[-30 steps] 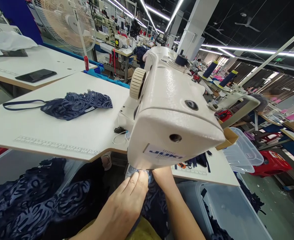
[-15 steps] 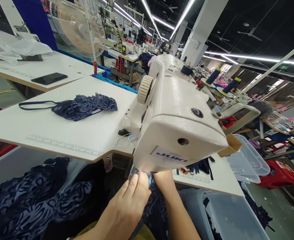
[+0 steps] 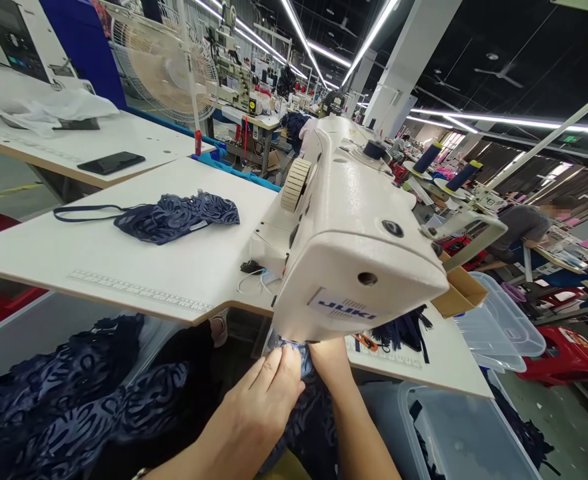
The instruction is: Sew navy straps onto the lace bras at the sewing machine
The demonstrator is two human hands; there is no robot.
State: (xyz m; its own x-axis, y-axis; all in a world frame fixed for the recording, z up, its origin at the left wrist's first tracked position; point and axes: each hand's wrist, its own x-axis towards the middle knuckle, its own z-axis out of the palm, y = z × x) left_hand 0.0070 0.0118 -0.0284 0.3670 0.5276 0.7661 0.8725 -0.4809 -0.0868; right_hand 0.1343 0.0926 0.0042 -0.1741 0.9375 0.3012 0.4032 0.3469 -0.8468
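Note:
A white Juki sewing machine fills the middle of the view, its head hanging over my hands. My left hand lies on dark navy patterned fabric just under the machine head, fingers together and pressing it. My right hand reaches under the head beside it; its fingers are hidden by the machine. A finished navy piece with a strap lies on the white table to the left.
A heap of navy fabric sits in a bin at lower left. Clear plastic bins stand at right. A fan, a phone on a second table and thread cones are behind. Another person sits at far right.
The view has shifted, so the machine and table sit a little further right and lower. My hands stay under the machine head on the fabric, the left fingers nudged slightly forward.

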